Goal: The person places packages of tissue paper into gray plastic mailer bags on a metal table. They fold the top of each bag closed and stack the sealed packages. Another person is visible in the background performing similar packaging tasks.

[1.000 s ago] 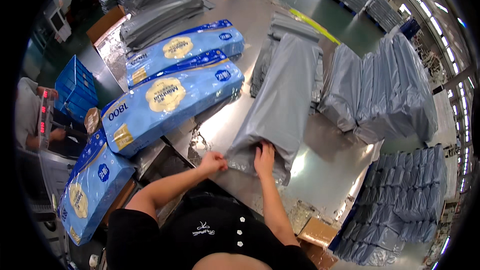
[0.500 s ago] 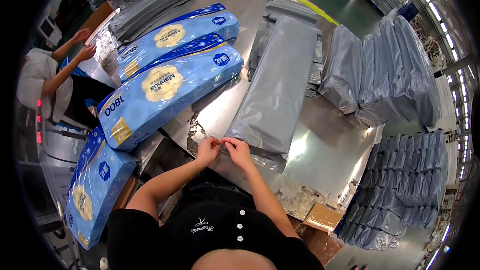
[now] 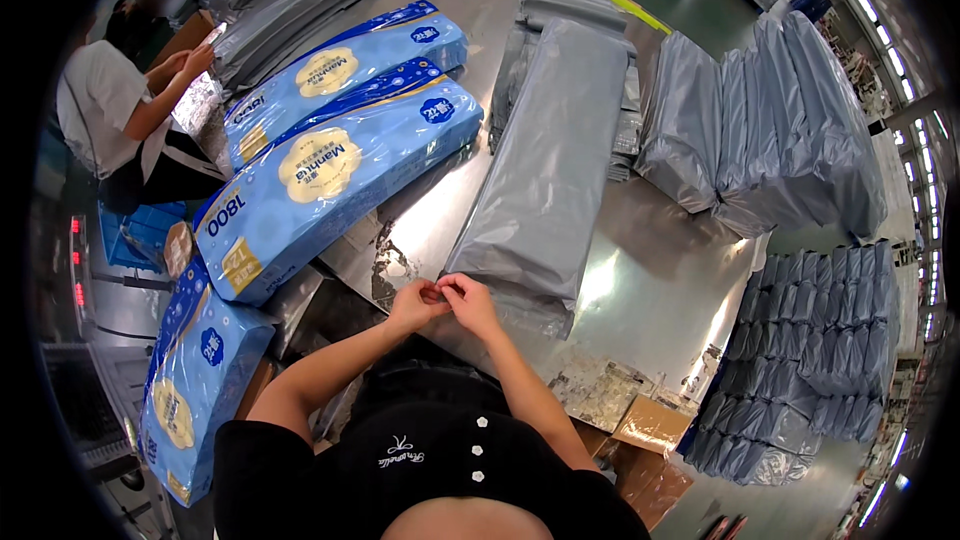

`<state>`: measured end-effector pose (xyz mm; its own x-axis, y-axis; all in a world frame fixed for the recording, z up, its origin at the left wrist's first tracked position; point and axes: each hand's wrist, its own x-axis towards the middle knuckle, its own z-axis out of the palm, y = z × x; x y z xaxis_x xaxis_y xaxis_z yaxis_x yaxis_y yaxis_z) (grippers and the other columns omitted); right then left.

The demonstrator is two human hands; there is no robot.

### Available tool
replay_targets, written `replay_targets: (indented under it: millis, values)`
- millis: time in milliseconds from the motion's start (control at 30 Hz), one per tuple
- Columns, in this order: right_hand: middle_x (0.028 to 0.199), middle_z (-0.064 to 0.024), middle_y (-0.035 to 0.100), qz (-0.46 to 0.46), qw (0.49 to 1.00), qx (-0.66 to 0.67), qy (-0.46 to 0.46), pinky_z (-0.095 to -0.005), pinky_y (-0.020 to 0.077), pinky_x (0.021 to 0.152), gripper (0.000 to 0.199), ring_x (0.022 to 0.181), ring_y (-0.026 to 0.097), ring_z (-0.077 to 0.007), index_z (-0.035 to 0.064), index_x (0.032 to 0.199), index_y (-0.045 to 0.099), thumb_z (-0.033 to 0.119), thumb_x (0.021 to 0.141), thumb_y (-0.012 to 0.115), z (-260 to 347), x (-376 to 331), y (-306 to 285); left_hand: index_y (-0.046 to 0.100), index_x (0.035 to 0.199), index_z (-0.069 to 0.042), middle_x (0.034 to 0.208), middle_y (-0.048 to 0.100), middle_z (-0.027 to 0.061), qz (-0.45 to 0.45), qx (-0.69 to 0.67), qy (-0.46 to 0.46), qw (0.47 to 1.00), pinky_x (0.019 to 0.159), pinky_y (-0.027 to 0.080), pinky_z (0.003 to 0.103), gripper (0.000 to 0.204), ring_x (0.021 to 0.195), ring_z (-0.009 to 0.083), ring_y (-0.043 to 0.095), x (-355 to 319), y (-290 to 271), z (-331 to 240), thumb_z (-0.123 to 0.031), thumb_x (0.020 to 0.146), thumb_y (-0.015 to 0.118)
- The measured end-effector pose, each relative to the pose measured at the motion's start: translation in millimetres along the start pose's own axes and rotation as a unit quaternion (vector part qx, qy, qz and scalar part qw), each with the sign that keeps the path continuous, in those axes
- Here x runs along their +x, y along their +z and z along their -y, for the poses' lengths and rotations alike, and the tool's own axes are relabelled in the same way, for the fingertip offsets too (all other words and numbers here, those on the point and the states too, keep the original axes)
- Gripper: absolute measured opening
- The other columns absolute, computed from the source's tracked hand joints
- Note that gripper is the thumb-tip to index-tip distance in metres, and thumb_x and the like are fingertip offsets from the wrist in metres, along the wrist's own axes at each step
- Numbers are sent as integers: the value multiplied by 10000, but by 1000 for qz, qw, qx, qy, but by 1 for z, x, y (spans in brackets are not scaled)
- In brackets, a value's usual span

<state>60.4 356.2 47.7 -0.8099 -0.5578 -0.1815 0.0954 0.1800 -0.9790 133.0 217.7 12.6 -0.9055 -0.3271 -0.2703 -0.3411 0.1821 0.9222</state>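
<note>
On the metal table, a long grey plastic-wrapped package [image 3: 545, 160] lies lengthwise in front of me, on top of flat grey plastic bags [image 3: 572, 2]. At its near left corner my left hand [image 3: 415, 306] and my right hand [image 3: 472, 304] come together, thumbs and fingers pinched tip to tip. Whatever sits between the fingertips is too small to tell; it may be the bag's edge. To the left of the hands rests a light-blue tissue pack [image 3: 385, 155] in clear film, with a second blue tissue pack [image 3: 390, 50] behind it.
Another blue pack [image 3: 205, 380] leans at the lower left. Wrapped grey packages [image 3: 770, 130] stand at the right, with a large grey stack [image 3: 800, 360] beyond the metal table [image 3: 650, 280]. Cardboard boxes [image 3: 652, 424] lie below. A co-worker [image 3: 110, 105] stands at the far left.
My hands stay pinched together at the same corner, with only slight finger movement. The co-worker's hands have come closer together and the body has shifted. The view has tilted slightly.
</note>
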Motion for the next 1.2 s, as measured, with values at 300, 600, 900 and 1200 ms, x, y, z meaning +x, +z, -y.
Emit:
replay_targets:
  millis: [300, 600, 900, 1200]
  values:
    - [870, -97, 697, -69, 979, -185, -41, -289, 499, 687, 131, 794, 658, -174, 24, 943, 670, 89, 857, 595, 2, -3, -12, 555, 921, 0, 799, 609, 75, 31, 114, -56, 991, 598, 490, 291, 400, 659, 133, 580, 6, 0, -3, -163, 643, 793]
    - [855, -127, 696, -122, 975, -179, 44, -306, 509, 707, 173, 768, 672, -211, 29, 984, 680, 96, 843, 606, -23, 4, 3, 498, 919, 1, 741, 579, 169, -43, 140, 35, 989, 601, 476, 405, 285, 662, 309, 594, 2, 11, -13, -78, 701, 665]
    - [859, -147, 692, 1, 997, -66, -31, -321, 519, 709, 167, 771, 681, -242, 54, 975, 684, 129, 847, 606, -4, 7, 19, 600, 930, 29, 756, 647, 118, -69, 24, -47, 996, 579, 486, 304, 154, 661, 167, 628, -12, -3, -16, -84, 825, 606]
    - [769, -107, 657, 13, 974, -206, -98, -311, 487, 626, 99, 688, 642, -212, 30, 860, 640, 127, 839, 635, 15, 3, 10, 624, 988, 44, 900, 663, 95, 63, -229, -165, 957, 720, 536, 268, 183, 786, 162, 650, -11, -14, -12, -35, 942, 465]
